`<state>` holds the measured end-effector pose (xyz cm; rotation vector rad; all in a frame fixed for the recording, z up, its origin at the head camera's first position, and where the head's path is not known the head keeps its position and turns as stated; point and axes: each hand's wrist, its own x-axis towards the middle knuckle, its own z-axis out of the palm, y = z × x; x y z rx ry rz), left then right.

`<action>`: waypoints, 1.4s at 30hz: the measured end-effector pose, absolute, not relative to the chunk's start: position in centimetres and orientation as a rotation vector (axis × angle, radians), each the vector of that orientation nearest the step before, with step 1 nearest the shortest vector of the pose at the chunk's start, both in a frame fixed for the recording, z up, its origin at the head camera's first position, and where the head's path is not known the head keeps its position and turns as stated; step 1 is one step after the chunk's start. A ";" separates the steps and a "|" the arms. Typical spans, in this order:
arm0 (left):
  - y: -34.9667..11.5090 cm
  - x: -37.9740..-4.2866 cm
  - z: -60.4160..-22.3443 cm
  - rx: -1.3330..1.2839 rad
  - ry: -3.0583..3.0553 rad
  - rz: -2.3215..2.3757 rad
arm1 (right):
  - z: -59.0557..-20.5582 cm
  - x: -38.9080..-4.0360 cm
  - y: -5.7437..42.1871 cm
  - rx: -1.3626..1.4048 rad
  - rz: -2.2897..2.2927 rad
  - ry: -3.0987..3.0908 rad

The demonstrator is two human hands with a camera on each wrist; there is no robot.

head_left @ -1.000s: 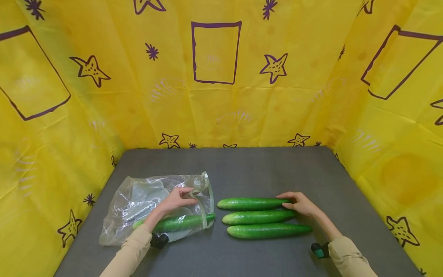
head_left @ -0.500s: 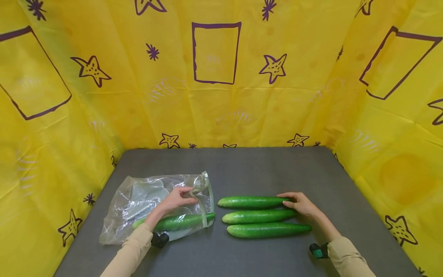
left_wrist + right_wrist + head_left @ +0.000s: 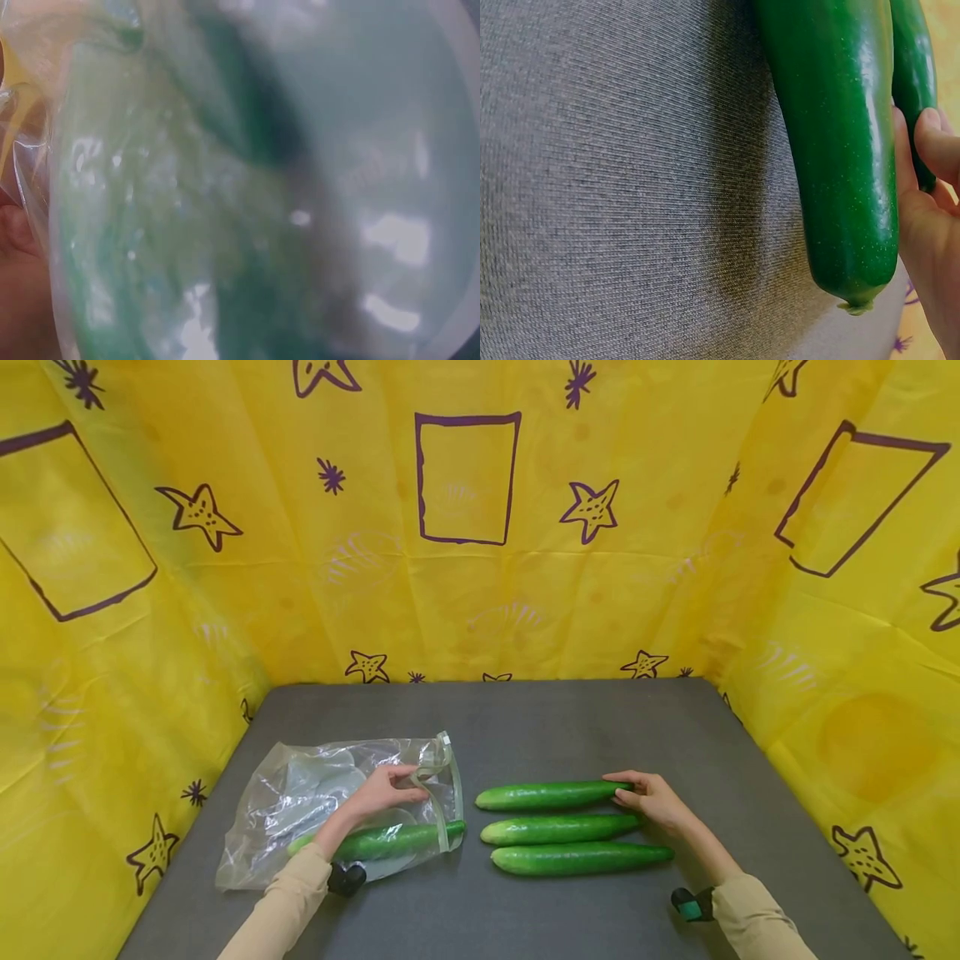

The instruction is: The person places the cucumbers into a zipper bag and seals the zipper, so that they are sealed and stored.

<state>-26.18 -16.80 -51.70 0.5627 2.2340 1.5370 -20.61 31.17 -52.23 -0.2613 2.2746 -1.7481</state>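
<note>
In the head view my left hand (image 3: 382, 793) pinches the mouth edge of a clear zip bag (image 3: 258, 835) lying at the left. Inside the bag is a green cucumber (image 3: 397, 841), its end at the opening; the left wrist view shows the cucumber (image 3: 150, 210) blurred through plastic. To the right lie three more cucumbers side by side. My right hand (image 3: 654, 797) grips the right end of the farthest cucumber (image 3: 547, 794) between thumb and fingers. Below it are the middle cucumber (image 3: 555, 830) and the nearest cucumber (image 3: 577, 860). Another cucumber's end (image 3: 847, 165) fills the right wrist view beside the hand.
A dark grey cloth-covered table (image 3: 480, 918) bears everything. Yellow patterned curtains (image 3: 465, 602) enclose it at the back and both sides. Within the bag a pale rounded shape (image 3: 322, 777) shows through the plastic.
My right hand has shifted the farthest cucumber slightly back and to the right, widening its gap from the middle one. The left hand and the bag have stayed in place.
</note>
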 end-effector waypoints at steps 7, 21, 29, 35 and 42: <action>-16.9 -26.2 -51.8 0.566 2.256 1.512 | -52.1 -20.3 31.0 -0.259 -1.769 2.249; -16.8 -26.1 -52.0 0.589 2.211 1.557 | -51.1 -19.8 30.7 -0.211 -1.760 2.292; -16.8 -26.2 -51.8 0.599 2.204 1.573 | -50.1 -19.9 31.0 -0.192 -1.725 2.384; -16.9 -26.2 -51.9 0.613 2.201 1.576 | -49.0 -19.8 31.0 -0.212 -1.732 2.380; -16.8 -26.2 -51.9 0.604 2.189 1.584 | -47.9 -19.7 30.6 -0.241 -1.772 2.382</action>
